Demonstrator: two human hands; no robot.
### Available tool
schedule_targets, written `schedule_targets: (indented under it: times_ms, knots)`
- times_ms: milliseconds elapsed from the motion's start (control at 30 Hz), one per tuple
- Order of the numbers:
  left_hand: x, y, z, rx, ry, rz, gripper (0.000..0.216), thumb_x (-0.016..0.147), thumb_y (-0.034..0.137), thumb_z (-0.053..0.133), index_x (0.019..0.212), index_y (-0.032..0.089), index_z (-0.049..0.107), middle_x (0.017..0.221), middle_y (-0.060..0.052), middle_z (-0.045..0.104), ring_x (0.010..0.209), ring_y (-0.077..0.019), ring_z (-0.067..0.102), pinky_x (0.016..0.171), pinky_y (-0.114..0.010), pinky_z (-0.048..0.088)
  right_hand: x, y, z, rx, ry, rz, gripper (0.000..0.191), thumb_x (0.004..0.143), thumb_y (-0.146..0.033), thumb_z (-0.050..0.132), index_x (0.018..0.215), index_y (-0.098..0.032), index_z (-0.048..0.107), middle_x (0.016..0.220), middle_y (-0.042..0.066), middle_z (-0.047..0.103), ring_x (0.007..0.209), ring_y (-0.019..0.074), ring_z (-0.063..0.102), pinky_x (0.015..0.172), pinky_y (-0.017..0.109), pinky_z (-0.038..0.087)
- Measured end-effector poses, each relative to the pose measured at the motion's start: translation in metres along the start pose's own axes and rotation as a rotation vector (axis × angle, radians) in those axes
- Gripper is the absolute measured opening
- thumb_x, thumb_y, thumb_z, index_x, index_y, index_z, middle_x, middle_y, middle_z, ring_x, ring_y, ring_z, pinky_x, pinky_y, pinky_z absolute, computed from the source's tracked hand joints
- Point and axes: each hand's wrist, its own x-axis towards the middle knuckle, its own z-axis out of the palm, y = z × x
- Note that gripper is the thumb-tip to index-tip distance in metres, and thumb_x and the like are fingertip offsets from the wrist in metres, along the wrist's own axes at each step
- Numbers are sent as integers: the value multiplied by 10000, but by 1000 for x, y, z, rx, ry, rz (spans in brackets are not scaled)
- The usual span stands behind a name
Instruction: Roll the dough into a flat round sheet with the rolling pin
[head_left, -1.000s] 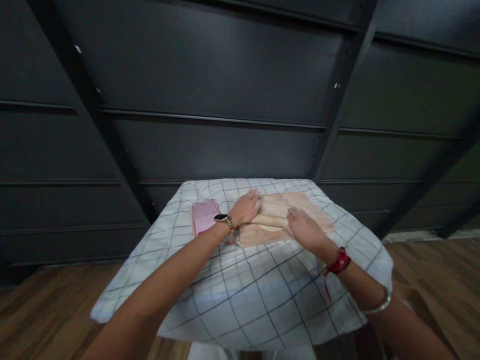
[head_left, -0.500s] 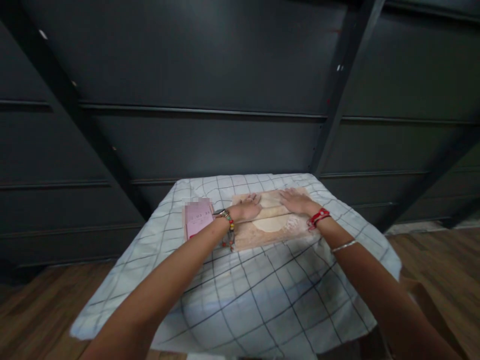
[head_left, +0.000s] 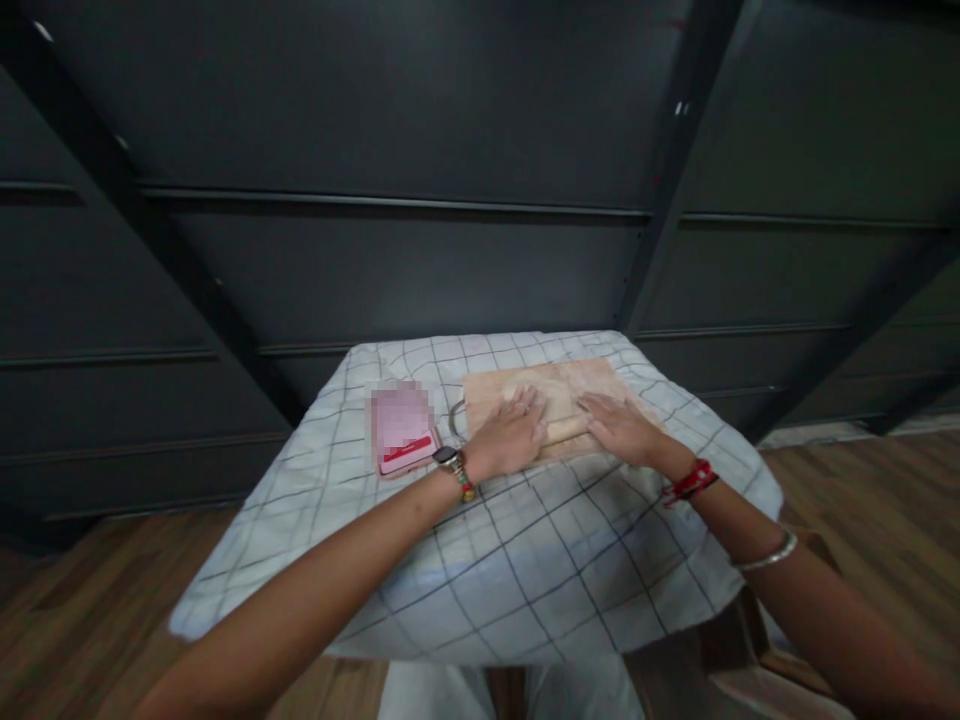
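A pale wooden rolling pin (head_left: 564,430) lies across a floured wooden board (head_left: 489,386). Behind it, a flat round sheet of dough (head_left: 556,392) shows in part. My left hand (head_left: 516,430) rests flat over the pin's left end, fingers stretched forward. Over the right end lies my right hand (head_left: 616,425), its fingers also extended and palm down. Both hands press on the pin from above without wrapping round it. The pin's ends are hidden under the hands.
A pink phone-like item (head_left: 405,425), partly blurred out, lies left of the board on the checked tablecloth (head_left: 510,560). A thin curved grey thing (head_left: 456,418) shows beside the board's left edge. Dark metal panels (head_left: 420,275) stand directly behind the table.
Both hands have moved toward me, bringing the rolling pin from the board's middle to its near side. The dough now shows behind the pin rather than in front.
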Motion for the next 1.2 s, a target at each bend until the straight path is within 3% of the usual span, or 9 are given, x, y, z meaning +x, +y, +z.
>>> schedule_targets:
  times_ms: [133,267,333,433,600,733,867,1033,1200]
  knots:
    - [6,-5,1,69,100,-37,582,975,360,152,1477,72,215,1555,-131,122,1431,-244,63,1144,-426,116,0,-4,-1,-27,58,-25,572,950,-447,228,1420,-163,386,1475,114,375,1361,282,305,1092,563,213]
    - [22,-20,-1,117,216,-180,560,962,306,192,1458,56,263,1541,-142,180,1427,-256,101,1142,-446,132,19,-14,-9,-86,135,-43,545,963,-409,201,1406,-160,400,1468,127,383,1368,288,284,1074,630,147]
    - [31,-28,-4,96,210,-266,547,958,287,199,1450,61,275,1533,-144,211,1422,-265,128,1127,-458,175,36,-16,-13,-99,144,-25,535,967,-398,191,1402,-172,405,1466,117,389,1367,284,288,1073,639,120]
    - [42,-35,-7,57,183,-340,540,958,271,195,1436,42,292,1519,-164,241,1414,-285,156,1104,-475,219,64,-14,-17,-77,84,11,521,961,-378,223,1402,-173,410,1465,101,396,1365,276,296,1087,583,175]
    - [44,-34,-8,36,136,-294,534,961,281,187,1412,29,323,1510,-192,247,1407,-304,172,1100,-495,215,86,-7,-15,-14,-32,8,533,936,-333,291,1445,-190,358,1501,58,337,1383,273,267,1102,484,241]
    - [37,-24,-7,-28,8,-232,527,972,312,153,1400,66,335,1504,-183,270,1398,-283,218,1103,-470,230,74,-1,-11,22,-21,-57,531,939,-315,252,1446,-207,365,1510,21,317,1389,255,259,1108,432,255]
    - [25,-8,-6,-72,-54,-210,563,981,340,122,1444,46,246,1532,-180,189,1415,-276,152,1122,-470,184,54,4,-7,43,-4,-67,534,940,-318,232,1439,-198,381,1499,29,340,1382,243,279,1098,426,272]
    - [13,7,-4,-39,-37,-97,547,985,309,156,1442,24,249,1529,-191,186,1417,-268,139,1132,-438,177,32,6,-1,-33,9,-70,554,935,-313,222,1403,-95,423,1461,109,396,1346,254,347,1090,420,274]
    - [2,20,0,19,54,-43,545,977,282,210,1413,-35,288,1494,-224,260,1399,-258,215,1131,-361,218,11,3,4,-106,153,-118,522,920,-268,259,1361,-81,466,1420,141,449,1276,254,437,1062,426,305]
